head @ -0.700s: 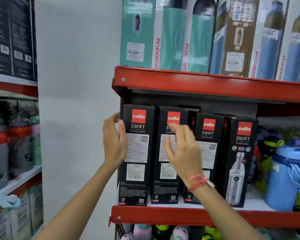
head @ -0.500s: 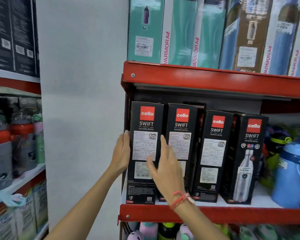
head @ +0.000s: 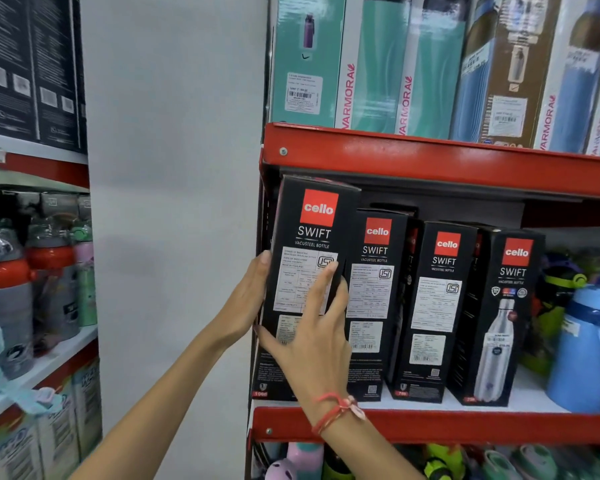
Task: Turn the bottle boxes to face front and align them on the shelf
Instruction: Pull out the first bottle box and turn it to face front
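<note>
Several black Cello Swift bottle boxes stand in a row on the red shelf (head: 430, 424). The leftmost box (head: 312, 230) is pulled forward out of the row and shows its label side. My left hand (head: 248, 303) grips its left edge. My right hand (head: 312, 334), with a red thread on the wrist, lies across its front and right edge. The second box (head: 374, 271) and third box (head: 440, 292) also show label sides. The fourth box (head: 506, 317) shows a steel bottle picture.
A blue jug (head: 589, 344) and coloured bottles stand right of the boxes. Teal and blue Varmora boxes (head: 406, 64) fill the shelf above. A white wall (head: 174, 202) is to the left, then another rack with bottles (head: 32, 278). More bottles sit below.
The leftmost box has come forward and up out of the row. Both hands have closed around it; my right hand shifted left from the second box onto it.
</note>
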Tool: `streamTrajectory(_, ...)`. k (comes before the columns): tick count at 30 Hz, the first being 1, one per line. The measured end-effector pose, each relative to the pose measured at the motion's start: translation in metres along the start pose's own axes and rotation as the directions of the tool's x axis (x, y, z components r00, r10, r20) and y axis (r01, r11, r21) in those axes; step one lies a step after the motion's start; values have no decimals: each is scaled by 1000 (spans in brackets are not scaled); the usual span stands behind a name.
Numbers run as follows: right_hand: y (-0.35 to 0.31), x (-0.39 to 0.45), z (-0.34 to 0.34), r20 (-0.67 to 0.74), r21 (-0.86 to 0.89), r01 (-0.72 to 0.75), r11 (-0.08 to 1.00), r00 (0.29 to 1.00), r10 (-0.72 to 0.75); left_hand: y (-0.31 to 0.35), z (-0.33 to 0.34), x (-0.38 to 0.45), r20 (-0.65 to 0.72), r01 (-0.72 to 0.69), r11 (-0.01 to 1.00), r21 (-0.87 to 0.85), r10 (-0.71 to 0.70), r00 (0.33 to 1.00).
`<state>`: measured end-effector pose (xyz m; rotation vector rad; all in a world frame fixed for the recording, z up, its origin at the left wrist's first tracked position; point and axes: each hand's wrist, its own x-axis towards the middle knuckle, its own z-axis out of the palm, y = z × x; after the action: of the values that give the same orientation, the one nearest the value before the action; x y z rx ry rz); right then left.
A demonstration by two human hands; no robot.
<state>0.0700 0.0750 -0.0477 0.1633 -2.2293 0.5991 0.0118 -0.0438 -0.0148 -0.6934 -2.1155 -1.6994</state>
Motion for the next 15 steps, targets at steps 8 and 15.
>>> streamTrajectory(8, 12, -14, -42, 14, 83, 98, 992, 995, -100, 36, 5, -41, -46, 3, 998, 56, 0, 999)
streamTrajectory(15, 59, -9, -80, 221, 573, 57, 818, 950, -221, 58, 4, -79, 44, 66, 998, 16, -67, 997)
